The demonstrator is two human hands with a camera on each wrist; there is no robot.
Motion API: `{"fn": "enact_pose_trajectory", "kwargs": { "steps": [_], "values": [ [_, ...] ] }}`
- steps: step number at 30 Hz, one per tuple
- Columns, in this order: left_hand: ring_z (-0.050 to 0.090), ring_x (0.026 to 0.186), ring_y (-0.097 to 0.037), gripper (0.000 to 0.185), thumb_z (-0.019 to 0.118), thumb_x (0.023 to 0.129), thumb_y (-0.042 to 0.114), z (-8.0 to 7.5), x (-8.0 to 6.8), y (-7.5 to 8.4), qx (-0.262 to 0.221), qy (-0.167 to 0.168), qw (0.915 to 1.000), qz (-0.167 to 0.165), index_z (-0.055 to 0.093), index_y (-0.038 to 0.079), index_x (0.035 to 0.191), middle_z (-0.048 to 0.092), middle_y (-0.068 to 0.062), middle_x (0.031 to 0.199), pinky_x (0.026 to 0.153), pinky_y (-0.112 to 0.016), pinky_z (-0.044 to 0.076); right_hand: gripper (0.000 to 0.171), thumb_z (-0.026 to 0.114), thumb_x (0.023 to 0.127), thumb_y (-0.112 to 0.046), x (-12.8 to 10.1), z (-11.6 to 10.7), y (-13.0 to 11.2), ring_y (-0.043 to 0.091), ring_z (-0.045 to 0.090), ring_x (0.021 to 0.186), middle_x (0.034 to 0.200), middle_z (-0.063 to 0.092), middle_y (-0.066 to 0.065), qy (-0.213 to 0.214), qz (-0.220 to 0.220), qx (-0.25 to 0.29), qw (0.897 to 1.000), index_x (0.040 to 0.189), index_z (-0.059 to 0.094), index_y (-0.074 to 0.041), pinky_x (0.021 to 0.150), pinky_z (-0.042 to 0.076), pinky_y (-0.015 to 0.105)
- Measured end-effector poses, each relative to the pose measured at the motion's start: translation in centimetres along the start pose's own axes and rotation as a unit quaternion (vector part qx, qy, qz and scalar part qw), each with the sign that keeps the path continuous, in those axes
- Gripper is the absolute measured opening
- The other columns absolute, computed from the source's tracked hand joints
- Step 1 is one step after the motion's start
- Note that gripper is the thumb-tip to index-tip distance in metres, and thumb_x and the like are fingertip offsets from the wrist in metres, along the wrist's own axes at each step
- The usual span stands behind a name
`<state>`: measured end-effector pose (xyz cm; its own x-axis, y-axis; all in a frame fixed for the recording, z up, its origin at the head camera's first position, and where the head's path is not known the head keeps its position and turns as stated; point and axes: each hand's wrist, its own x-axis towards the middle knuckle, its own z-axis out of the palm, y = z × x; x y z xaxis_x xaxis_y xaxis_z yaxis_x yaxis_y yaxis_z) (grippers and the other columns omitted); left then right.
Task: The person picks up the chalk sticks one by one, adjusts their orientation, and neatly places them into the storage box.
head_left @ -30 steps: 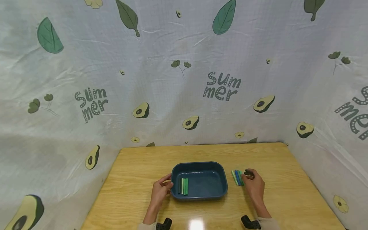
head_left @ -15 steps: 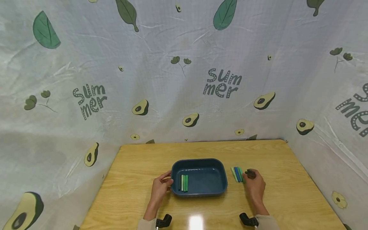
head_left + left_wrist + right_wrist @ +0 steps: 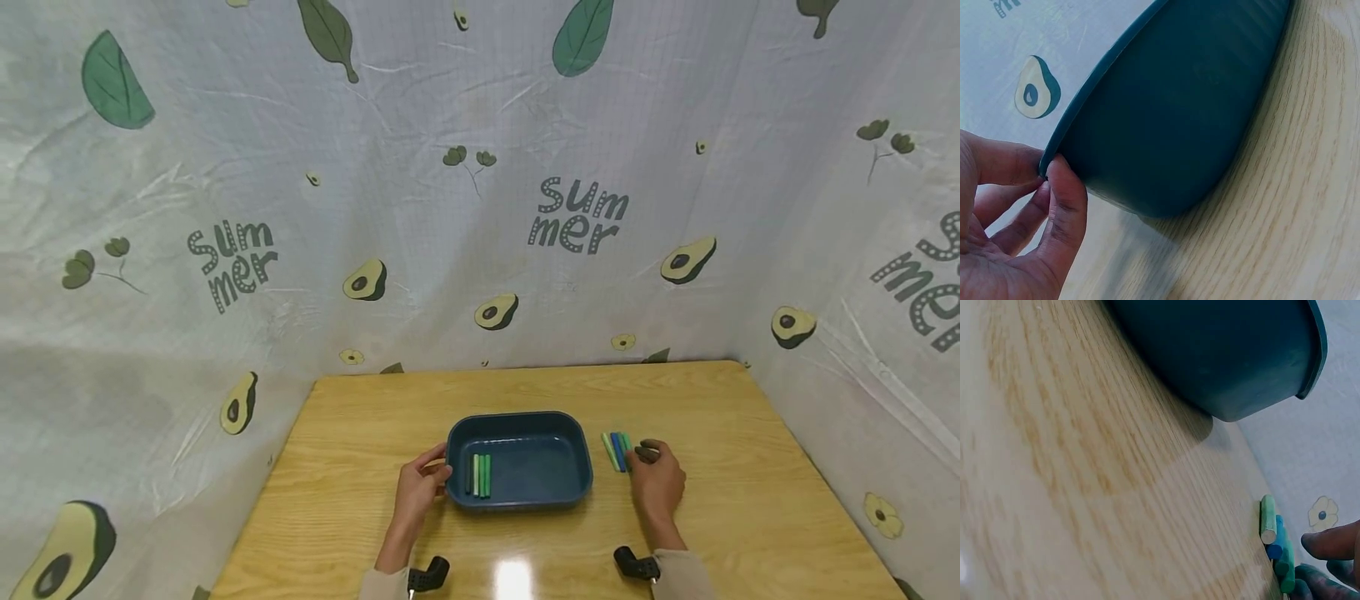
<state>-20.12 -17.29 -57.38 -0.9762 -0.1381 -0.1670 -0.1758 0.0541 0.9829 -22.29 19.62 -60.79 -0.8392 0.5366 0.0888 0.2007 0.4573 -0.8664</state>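
A deep dark blue tray [image 3: 522, 506] stands on the table, with my left hand [image 3: 420, 487] at its left end. In the left wrist view, thumb and fingers of the left hand [image 3: 1029, 219] pinch the rim of the tray [image 3: 1166, 119]. Inside lie a dark stick and light green and green chalk sticks [image 3: 482, 477], side by side. My right hand [image 3: 658, 482] is beside a row of chalk sticks: light green [image 3: 1268, 519], blue [image 3: 1277, 540] and green [image 3: 1288, 569]. Its thumb and fingers stand apart, fingertips right at the green end; the fingers look dark.
The wooden table [image 3: 360, 417] reaches back to a white printed cloth [image 3: 420, 208], which hangs behind it and at both sides. The right wrist view shows the tray's wall [image 3: 1229, 362] a short way from the chalk row.
The right hand shifts slightly left against the chalk row, overlapping its green end more. The left hand stays on the tray's rim. The head view has tipped a little.
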Motion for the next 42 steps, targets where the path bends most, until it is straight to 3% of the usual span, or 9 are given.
{"fn": "enact_pose_trajectory", "kwargs": {
  "steps": [14, 21, 28, 35, 42],
  "values": [
    [0.063, 0.088, -0.016, 0.044, 0.061, 0.091, 0.0, -0.1, -0.1, 0.0, 0.002, -0.002, 1.0, -0.003, 0.059, 0.002, 0.134, 0.06, -0.022, 0.126, 0.063, -0.029, 0.055, 0.03, 0.071, 0.085, -0.011, 0.1, 0.7, 0.1, 0.043, 0.068, 0.091, 0.101, 0.072, 0.026, 0.037, -0.017, -0.016, 0.999, 0.111, 0.065, 0.002, 0.081, 0.049, 0.054],
    [0.062, 0.091, -0.019, 0.044, 0.06, 0.093, 0.001, -0.2, -0.6, 0.0, 0.001, -0.011, 0.9998, -0.014, 0.056, 0.0, 0.137, 0.058, -0.023, 0.128, 0.064, -0.032, 0.055, 0.03, 0.07, 0.085, -0.013, -0.2, 0.7, 0.1, 0.042, 0.068, 0.087, 0.098, 0.073, 0.023, 0.035, -0.006, -0.032, 0.999, 0.111, 0.066, 0.001, 0.073, 0.049, 0.052],
    [0.063, 0.093, -0.026, 0.044, 0.058, 0.092, -0.001, -0.1, -1.7, 2.1, 0.005, -0.019, 0.9998, -0.011, 0.055, -0.005, 0.136, 0.056, -0.029, 0.128, 0.067, -0.036, 0.056, 0.03, 0.07, 0.085, -0.016, -0.2, 0.6, -0.1, 0.039, 0.068, 0.088, 0.1, 0.074, 0.02, 0.032, -0.003, -0.039, 0.999, 0.111, 0.066, -0.002, 0.073, 0.048, 0.052],
    [0.064, 0.093, -0.023, 0.044, 0.059, 0.093, 0.001, -0.2, -0.4, 0.0, 0.013, -0.012, 0.9998, -0.011, 0.055, -0.003, 0.136, 0.057, -0.027, 0.128, 0.065, -0.035, 0.055, 0.029, 0.067, 0.086, -0.014, -0.2, 0.7, 0.1, 0.041, 0.068, 0.089, 0.103, 0.072, 0.023, 0.013, 0.008, -0.048, 0.999, 0.112, 0.066, -0.001, 0.074, 0.049, 0.056],
    [0.063, 0.089, -0.017, 0.043, 0.061, 0.093, 0.002, -0.1, -0.3, -0.1, 0.003, -0.006, 0.9999, -0.008, 0.057, 0.001, 0.136, 0.058, -0.023, 0.129, 0.062, -0.031, 0.054, 0.029, 0.066, 0.086, -0.014, 0.0, 0.7, -0.2, 0.041, 0.067, 0.091, 0.105, 0.072, 0.022, 0.009, 0.012, -0.045, 0.999, 0.112, 0.066, -0.001, 0.076, 0.049, 0.056]
  ]
}}
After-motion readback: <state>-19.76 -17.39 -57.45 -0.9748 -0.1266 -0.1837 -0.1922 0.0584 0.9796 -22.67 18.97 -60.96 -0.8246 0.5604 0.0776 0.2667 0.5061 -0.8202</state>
